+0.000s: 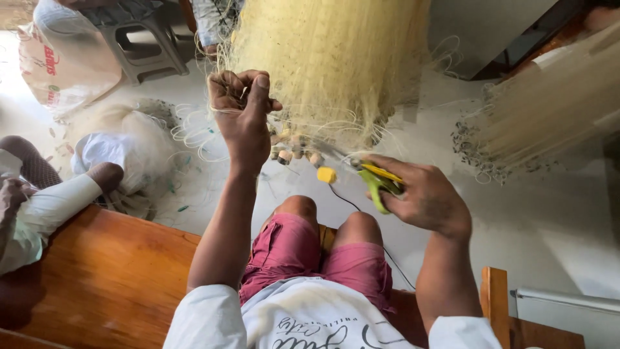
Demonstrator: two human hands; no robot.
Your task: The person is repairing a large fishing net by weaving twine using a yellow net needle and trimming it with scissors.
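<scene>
A hanging bundle of pale yellow fishing net [329, 64] fills the top middle. My left hand [242, 113] is raised and closed around a bunch of the net's strands at its lower left edge. My right hand [420, 197] grips yellow-green scissors [378, 181], their blades pointing left toward the net's bottom edge. Small cork-coloured floats [294, 152] and one yellow float [327, 174] dangle from the net between my hands. A thin black cord [352, 205] runs down from the yellow float over my knees.
I sit on a wooden bench [110, 278] in pink shorts. Another person's arm and knee [58, 194] are at the left. A heap of white net [129, 148] lies on the floor, a grey plastic stool [139, 39] stands behind it, and more net [549, 110] hangs at right.
</scene>
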